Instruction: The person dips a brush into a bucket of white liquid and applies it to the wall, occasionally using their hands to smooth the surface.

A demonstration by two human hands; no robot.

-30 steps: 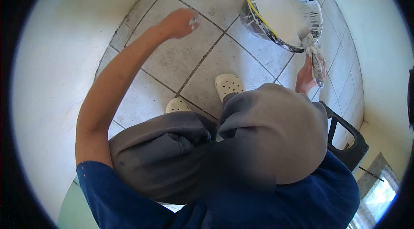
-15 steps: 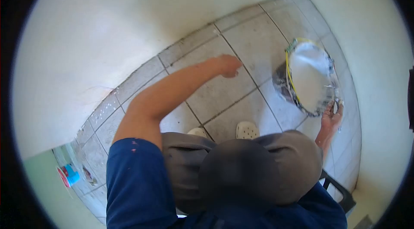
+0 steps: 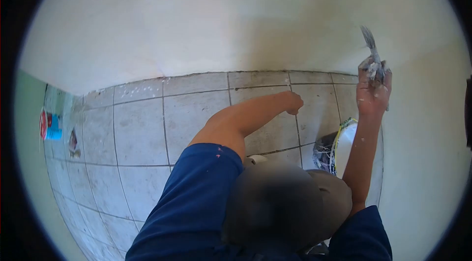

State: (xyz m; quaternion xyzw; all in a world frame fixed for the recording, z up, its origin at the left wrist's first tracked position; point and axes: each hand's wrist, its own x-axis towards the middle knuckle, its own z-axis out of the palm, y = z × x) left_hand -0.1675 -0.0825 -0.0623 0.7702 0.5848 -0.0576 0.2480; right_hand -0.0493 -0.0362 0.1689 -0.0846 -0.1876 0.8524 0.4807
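My right hand (image 3: pixel 374 86), spotted with paint, is wrapped round a paintbrush (image 3: pixel 368 38) and holds it up in front of the wall, bristles pointing up. Below that hand, partly behind my right forearm, stands a bucket of white paint (image 3: pixel 345 140) with a yellow-green rim and a dark, paint-streaked side. My left hand (image 3: pixel 295 102) hangs over the floor tiles left of the bucket. Its fingers are curled in, and nothing can be made out in them.
Pale walls (image 3: pixel 196 25) rise ahead and at the right. Tiled floor (image 3: pixel 140 138) with white paint spots runs along the wall. At the far left are a red and blue container (image 3: pixel 51 125) and a small stained object (image 3: pixel 73 144). My knees are at the bottom centre.
My right hand has risen from the bucket's rim to the wall, now with the brush showing. The view has turned, so the bucket appears lower and the far-left container higher.
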